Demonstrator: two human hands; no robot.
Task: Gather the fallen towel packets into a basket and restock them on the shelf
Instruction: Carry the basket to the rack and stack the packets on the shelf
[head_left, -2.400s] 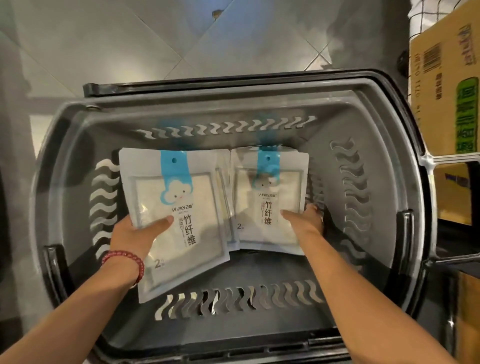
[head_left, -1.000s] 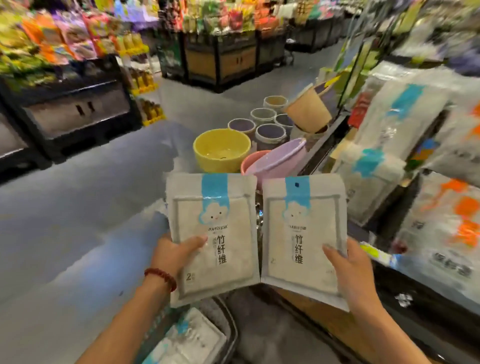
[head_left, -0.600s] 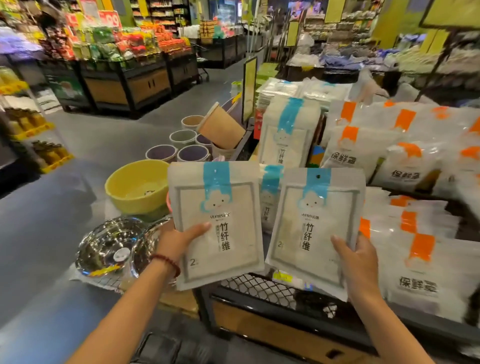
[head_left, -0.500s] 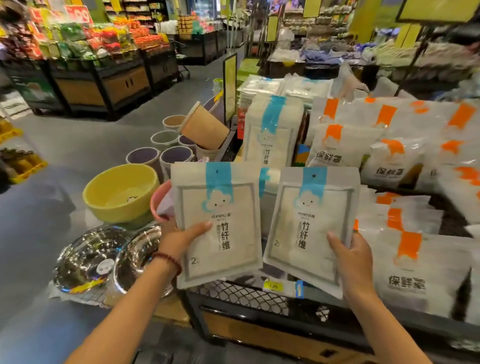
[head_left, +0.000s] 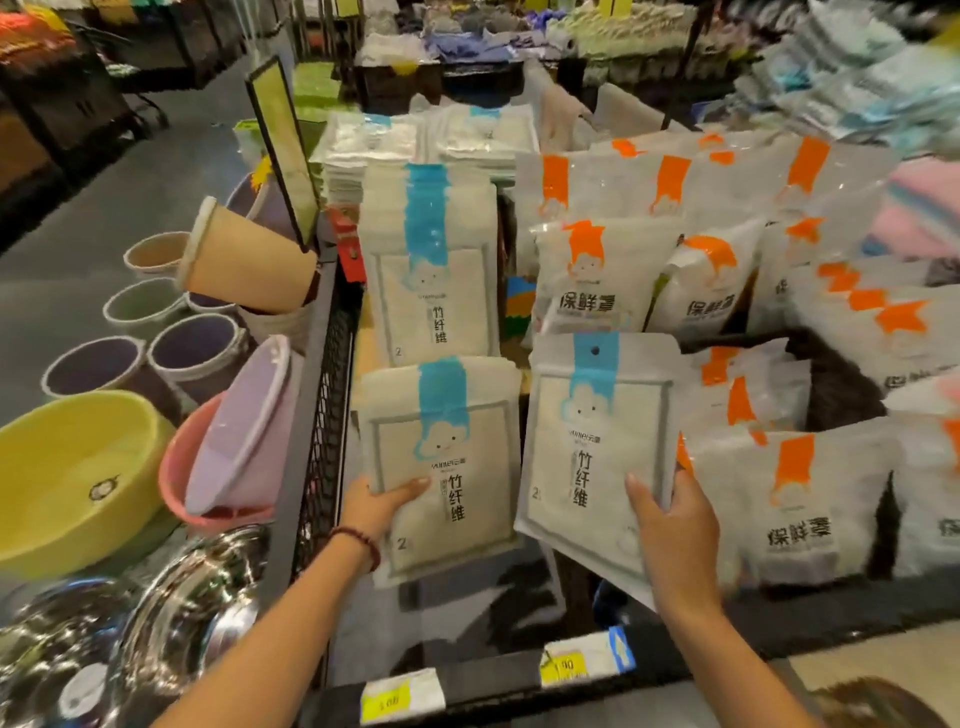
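Both arms stretched forward. My left hand (head_left: 382, 506) grips the left packet (head_left: 441, 447), right hand (head_left: 675, 525) the right packet (head_left: 592, 441).

two hands — left hand (head_left: 382, 506), right hand (head_left: 675, 535). three blue-striped towel packets (head_left: 441, 467) face the camera. three plastic basins (head_left: 67, 478) — yellow, pink, lilac. two steel bowls (head_left: 192, 597). two price tags (head_left: 402, 696). orange-striped packets (head_left: 587, 280) overlap, too many to count.
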